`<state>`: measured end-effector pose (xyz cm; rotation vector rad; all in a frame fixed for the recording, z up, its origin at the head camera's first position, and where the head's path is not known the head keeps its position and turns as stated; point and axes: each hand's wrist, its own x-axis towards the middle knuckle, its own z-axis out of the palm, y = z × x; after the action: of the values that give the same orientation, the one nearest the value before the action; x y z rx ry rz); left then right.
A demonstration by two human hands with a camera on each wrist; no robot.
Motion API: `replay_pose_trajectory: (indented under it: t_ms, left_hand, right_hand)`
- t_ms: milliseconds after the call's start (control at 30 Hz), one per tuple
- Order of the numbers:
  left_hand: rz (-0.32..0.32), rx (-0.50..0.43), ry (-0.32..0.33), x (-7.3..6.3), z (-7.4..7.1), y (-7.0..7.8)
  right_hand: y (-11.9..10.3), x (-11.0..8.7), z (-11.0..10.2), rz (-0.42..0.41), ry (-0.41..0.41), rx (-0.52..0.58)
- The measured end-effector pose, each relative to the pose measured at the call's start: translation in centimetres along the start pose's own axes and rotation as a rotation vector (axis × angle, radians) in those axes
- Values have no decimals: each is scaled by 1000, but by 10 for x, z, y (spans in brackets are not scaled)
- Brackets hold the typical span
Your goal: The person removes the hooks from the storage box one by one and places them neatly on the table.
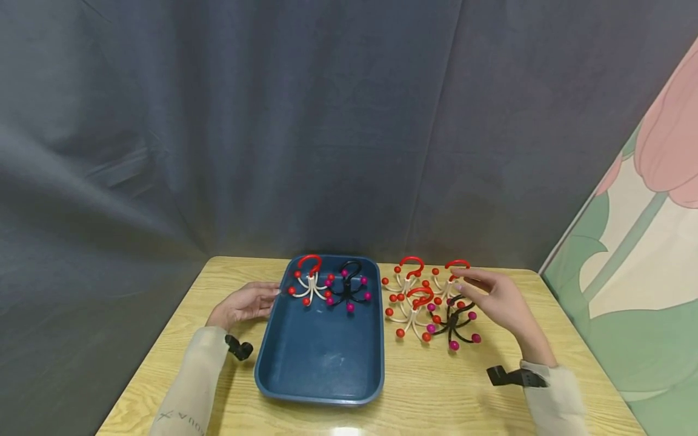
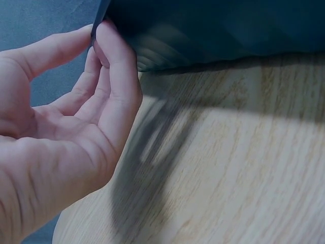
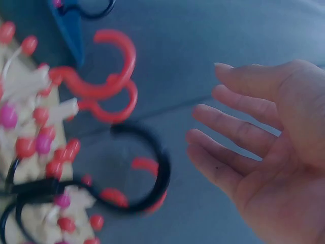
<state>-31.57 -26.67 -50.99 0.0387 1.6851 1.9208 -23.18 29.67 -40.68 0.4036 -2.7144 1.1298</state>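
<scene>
Blue is the tray (image 1: 322, 357), and my left hand (image 1: 248, 304) pinches its left rim between thumb and fingers. Inside are one white-legged hook (image 1: 311, 282) and one dark hook (image 1: 347, 288). My right hand (image 1: 503, 301) has thumb and fingers apart, near the black hook (image 1: 452, 322), which is on the wooden table (image 1: 436, 393) beside three red-topped hooks (image 1: 415, 307).

Cream sleeves (image 1: 192, 370), dark lettering (image 1: 180, 418), black wristbands (image 1: 529, 378)

blurred black hook (image 3: 163, 170), pink flower (image 1: 673, 133) cut off
</scene>
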Motion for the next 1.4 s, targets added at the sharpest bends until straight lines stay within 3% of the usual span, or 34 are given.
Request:
replay_pose_trajectory:
  t_ms: [267,700,967,1100,1400]
  left_hand:
    - [0,-12,4,-1,5,1]
    - [2,2,19,-2,2,3]
    - [-4,13,7,-2,-3,-1]
    - [4,5,6,-3,-3,-3]
    - [7,6,17,-2,1,-2]
  right_hand:
    - [-38,13,14,-84,7,99]
    - [-71,40,53,-141,-42,298]
    - [-76,59,81,-114,-99,425]
    - [-80,69,94,-94,-131,425]
    - [-81,91,120,-53,-99,451]
